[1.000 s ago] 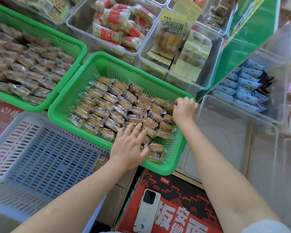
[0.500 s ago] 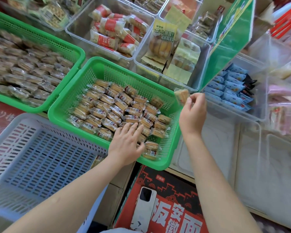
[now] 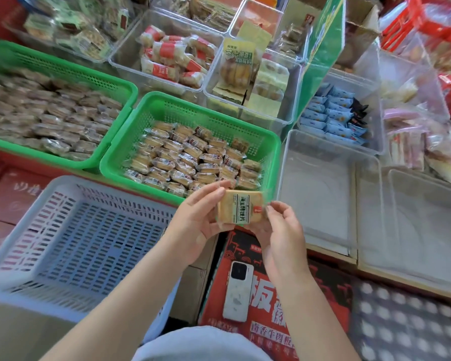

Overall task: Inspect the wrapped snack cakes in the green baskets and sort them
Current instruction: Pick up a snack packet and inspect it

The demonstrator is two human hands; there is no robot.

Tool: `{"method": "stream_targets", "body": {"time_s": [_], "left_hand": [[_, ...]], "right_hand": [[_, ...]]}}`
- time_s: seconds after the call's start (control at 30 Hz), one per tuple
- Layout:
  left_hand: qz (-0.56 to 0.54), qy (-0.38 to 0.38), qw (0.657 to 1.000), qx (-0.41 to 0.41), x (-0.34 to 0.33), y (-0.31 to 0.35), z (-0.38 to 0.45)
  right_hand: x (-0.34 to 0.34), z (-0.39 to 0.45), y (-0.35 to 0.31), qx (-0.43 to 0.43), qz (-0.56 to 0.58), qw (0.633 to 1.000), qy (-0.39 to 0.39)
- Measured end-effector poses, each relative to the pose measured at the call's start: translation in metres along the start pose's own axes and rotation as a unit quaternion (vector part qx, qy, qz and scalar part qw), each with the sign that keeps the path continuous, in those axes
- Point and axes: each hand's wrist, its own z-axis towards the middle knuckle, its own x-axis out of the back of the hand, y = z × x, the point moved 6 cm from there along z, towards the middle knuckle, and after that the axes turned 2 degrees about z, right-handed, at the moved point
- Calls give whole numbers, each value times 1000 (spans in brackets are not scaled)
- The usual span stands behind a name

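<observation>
snack cake (image 3: 237, 207) between both hands

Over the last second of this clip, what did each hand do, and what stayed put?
The right hand lifted one wrapped snack cake out of the near green basket and drew it toward the body. The left hand left the cakes in that basket and joined the grip, so both hands now hold the cake label-up. The baskets, the clear bins and the phone stayed where they were.
</observation>
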Motion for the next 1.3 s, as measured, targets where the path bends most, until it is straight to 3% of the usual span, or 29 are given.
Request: {"method": "stream_targets", "body": {"time_s": [0.4,0.7,0.97,1.1,1.17,1.3], "left_hand": [[-50,-92,994,18,12,5,-60],[-8,-150,989,-19,23,13,-91],[137,-16,987,-81,35,17,-97],[332,14,922,-200,35,26,-107],[369,58,893,-253,39,32,-108],[353,86,896,-254,49,36,-101]], "right_hand": [[-9,-60,-1,47,-17,990,-130],[-19,-89,13,12,115,973,-200],[-14,-89,19,4,109,990,-90],[-13,-84,20,-6,107,994,-26],[-15,-80,23,-22,112,993,-15],[-14,-72,27,-32,118,993,9]]}}
